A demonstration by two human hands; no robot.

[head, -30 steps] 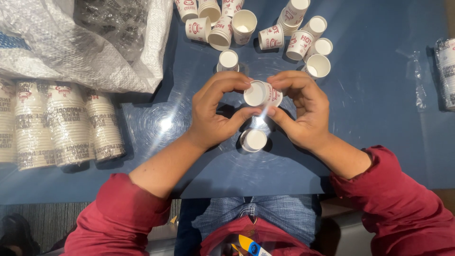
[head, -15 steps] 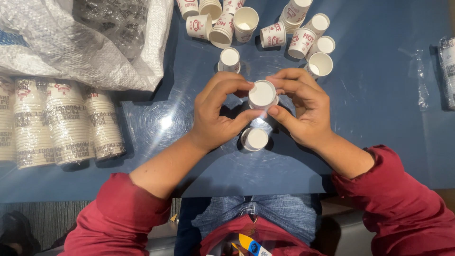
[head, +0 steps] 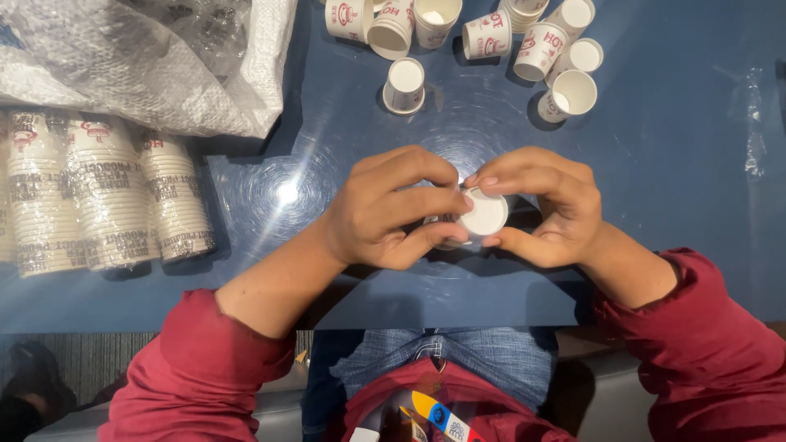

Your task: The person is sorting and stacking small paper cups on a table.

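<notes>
Small white paper cup [head: 483, 215] at centre of blue table [head: 671, 147], seen bottom-up, caught between both hands just above the near table edge. Left hand [head: 385, 209] curled around it from the left: thumb under, fingers arched over the top, fingertips touching cup rim. Right hand [head: 544, 205] mirrored from the right: thumb below, forefinger over, tips on the cup's round base. Both grips narrow, closed onto the cup; a second cup possibly tucked behind the left fingers, cannot tell.

Loose cups [head: 491, 33] scattered at far edge of table, some upright, some on their sides, well apart from the hands. One single upright cup [head: 404, 84] standing alone between that cluster and the hands. Three sleeved stacks of cups [head: 98, 196] lying flat at left, near the left forearm but apart from it. White woven sack [head: 139, 65] beyond the stacks, at upper left. Crumpled clear wrapper [head: 752, 123] at far right. Bare tabletop open to the right of the right hand and between hands and stacks.
</notes>
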